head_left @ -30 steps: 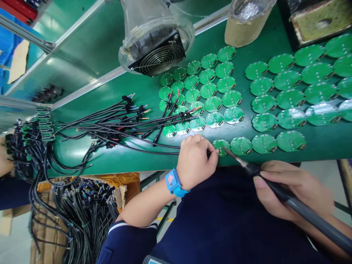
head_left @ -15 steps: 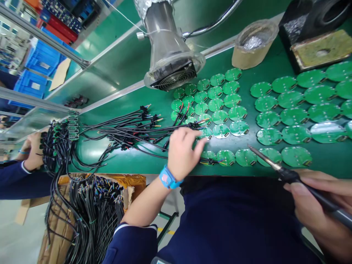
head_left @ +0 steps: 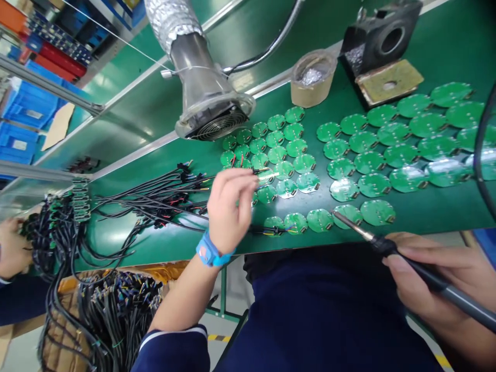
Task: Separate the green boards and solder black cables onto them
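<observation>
My left hand, with a blue watch on its wrist, is over the black cables. Its thumb and fingers come together around a black cable, whose stripped end points right over the green circuit boards. The grip itself is partly hidden. My right hand is closed around a soldering iron. The iron's tip is near the front row, by a round board. Another cable with coloured wire ends lies across boards in that row.
A fan-fitted fume hood hangs above the bench. Behind the boards stand a cardboard ring and an iron stand with a yellow sponge. A co-worker's hand touches bundled cables at left. A box of cables stands below the bench.
The whole view has shifted, so the bench items appear farther left. My left thumb and fingers have drawn together at the cable. My right hand still holds the soldering iron.
</observation>
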`<action>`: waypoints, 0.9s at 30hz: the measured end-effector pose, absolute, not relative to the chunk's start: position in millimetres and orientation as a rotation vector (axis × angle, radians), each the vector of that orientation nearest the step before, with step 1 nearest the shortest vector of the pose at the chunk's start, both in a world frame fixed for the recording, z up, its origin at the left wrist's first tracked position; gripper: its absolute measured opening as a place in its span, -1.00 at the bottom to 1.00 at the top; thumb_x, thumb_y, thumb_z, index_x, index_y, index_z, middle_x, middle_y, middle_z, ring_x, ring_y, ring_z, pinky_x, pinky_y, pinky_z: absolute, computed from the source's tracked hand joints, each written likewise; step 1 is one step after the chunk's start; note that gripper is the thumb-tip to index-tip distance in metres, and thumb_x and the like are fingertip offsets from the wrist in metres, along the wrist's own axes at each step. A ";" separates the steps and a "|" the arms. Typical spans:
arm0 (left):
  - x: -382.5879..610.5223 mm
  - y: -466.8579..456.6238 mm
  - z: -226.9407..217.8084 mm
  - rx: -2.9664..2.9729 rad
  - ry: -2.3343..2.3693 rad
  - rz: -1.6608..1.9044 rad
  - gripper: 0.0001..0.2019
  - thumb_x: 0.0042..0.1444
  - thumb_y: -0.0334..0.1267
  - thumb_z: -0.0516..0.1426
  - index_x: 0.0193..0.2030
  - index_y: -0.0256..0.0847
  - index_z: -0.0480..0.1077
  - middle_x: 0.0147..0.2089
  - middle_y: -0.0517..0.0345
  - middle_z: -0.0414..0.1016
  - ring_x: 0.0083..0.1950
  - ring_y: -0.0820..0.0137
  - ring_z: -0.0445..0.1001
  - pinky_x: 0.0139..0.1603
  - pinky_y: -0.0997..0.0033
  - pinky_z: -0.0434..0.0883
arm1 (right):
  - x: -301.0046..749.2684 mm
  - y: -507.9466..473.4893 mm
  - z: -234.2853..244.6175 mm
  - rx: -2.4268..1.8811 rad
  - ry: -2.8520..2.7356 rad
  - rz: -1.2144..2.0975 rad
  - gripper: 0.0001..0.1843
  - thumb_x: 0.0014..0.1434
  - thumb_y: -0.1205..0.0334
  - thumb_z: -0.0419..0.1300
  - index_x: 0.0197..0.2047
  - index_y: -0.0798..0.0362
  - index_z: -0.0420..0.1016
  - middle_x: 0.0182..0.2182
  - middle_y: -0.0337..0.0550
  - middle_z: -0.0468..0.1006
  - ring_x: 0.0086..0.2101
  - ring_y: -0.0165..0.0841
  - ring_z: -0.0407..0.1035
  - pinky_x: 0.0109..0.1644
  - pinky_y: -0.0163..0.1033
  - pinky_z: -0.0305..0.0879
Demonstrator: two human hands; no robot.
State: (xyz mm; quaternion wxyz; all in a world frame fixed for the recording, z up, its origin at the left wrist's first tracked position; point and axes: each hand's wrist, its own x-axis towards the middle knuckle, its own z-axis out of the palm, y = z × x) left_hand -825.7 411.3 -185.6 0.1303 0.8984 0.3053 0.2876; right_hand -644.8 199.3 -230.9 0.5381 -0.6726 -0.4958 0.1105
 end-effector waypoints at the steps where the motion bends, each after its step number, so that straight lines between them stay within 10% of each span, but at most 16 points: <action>1: -822.1 398.3 -184.0 2.576 0.839 0.774 -0.88 0.18 -0.35 0.02 -0.20 -0.14 0.36 -0.14 0.12 0.39 -0.04 0.40 0.35 0.02 0.28 0.32 | -643.4 198.1 -232.0 -1.550 -1.179 0.279 -0.75 -0.05 0.47 0.16 -0.29 -0.02 0.36 -0.57 -0.22 0.43 -0.50 -0.31 0.42 -0.43 -0.16 0.41; 11: -794.7 354.2 -215.4 2.264 0.749 0.074 -0.92 0.10 -0.33 0.11 -0.36 -0.20 0.44 -0.33 0.15 0.39 -0.25 0.40 0.36 -0.16 0.35 0.35 | -635.5 184.6 -246.0 -1.327 -1.398 0.479 -0.50 -0.13 0.62 0.13 -0.13 -0.01 0.29 -0.64 -0.38 0.30 -0.60 -0.44 0.20 -0.35 -0.07 0.35; 27: -790.5 346.8 -218.1 2.355 0.794 0.075 -0.88 0.09 -0.33 0.09 -0.41 -0.25 0.42 -0.36 0.14 0.34 -0.26 0.40 0.31 -0.18 0.35 0.31 | -648.6 197.5 -241.3 -1.512 -1.539 0.455 -0.81 -0.06 0.48 0.10 -0.53 0.00 0.21 -0.70 -0.38 0.11 -0.64 -0.47 0.03 -0.54 -0.29 0.14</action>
